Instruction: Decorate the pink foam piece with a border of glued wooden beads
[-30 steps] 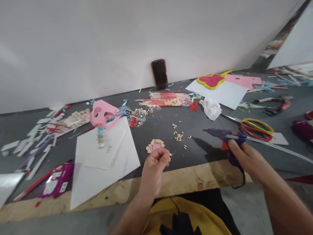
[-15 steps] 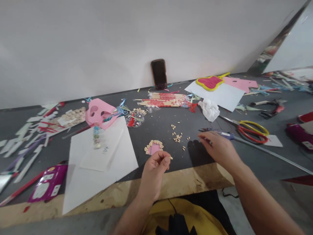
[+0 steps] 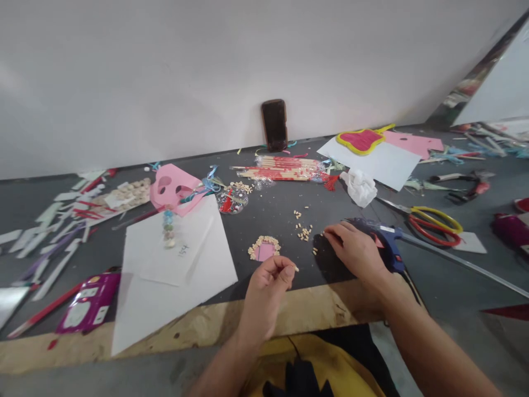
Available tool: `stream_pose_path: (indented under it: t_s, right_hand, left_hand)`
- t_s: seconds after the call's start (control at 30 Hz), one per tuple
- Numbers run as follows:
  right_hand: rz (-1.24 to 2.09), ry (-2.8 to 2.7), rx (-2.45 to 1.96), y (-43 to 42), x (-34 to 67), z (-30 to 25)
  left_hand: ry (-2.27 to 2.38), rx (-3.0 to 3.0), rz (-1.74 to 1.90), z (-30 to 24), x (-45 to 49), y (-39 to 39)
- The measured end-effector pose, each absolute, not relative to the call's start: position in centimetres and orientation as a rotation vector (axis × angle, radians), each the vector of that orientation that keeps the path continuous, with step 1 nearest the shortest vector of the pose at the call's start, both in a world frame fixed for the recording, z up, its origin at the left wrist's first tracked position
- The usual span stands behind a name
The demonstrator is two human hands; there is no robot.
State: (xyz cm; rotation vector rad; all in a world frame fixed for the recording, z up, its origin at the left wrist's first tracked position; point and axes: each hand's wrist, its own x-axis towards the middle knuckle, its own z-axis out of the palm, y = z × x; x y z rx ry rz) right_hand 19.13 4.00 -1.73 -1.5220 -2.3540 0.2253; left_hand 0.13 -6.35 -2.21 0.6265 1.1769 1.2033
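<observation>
My left hand (image 3: 266,289) hovers over the table's front edge, thumb and forefinger pinched on a small pale bead (image 3: 296,269). Just beyond it lies a small pink piece ringed with beads (image 3: 264,249). My right hand (image 3: 355,251) rests palm down on the dark table, its fingertips drawn together at the edge of several loose beads (image 3: 304,231). What they hold, if anything, is hidden. A blue glue gun (image 3: 388,246) lies on the table right behind that hand, touching its back.
White paper sheets (image 3: 173,275) lie to the left, with a pink mask (image 3: 173,188) and paper strips (image 3: 45,242) beyond. Yellow-and-red scissors (image 3: 433,225), crumpled tissue (image 3: 360,186), a stick bundle (image 3: 285,168) and a phone against the wall (image 3: 275,124) lie farther back.
My right hand let go of the glue gun, which now lies on the table, and moved left to the loose beads. My left hand kept its pinch and hardly moved.
</observation>
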Motion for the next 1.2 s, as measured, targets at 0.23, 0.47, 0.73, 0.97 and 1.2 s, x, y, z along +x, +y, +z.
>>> stream_pose_path:
  t_s: [0.23, 0.47, 0.73, 0.97, 1.2]
  right_hand:
    - [0.351, -2.273, -0.775, -0.2, 17.5, 0.7]
    - [0.322, -2.320, -0.685, -0.6, 17.2, 1.2]
    - [0.330, -2.313, -0.659, -0.8, 17.0, 1.1]
    - [0.340, -2.307, -0.686, -0.9, 17.1, 0.8]
    - [0.345, -2.301, -0.689, -1.0, 17.1, 0.7]
  left_hand:
    - [1.068, 0.565, 1.247, -1.5, 0.4, -6.0]
    - [1.065, 0.529, 1.216, -0.8, 0.7, -5.9]
    - [1.037, 0.535, 1.210, -0.7, 0.9, -6.1]
    - [1.028, 0.541, 1.208, -0.7, 0.9, -6.1]
    - [1.031, 0.545, 1.215, -0.7, 1.1, -6.0]
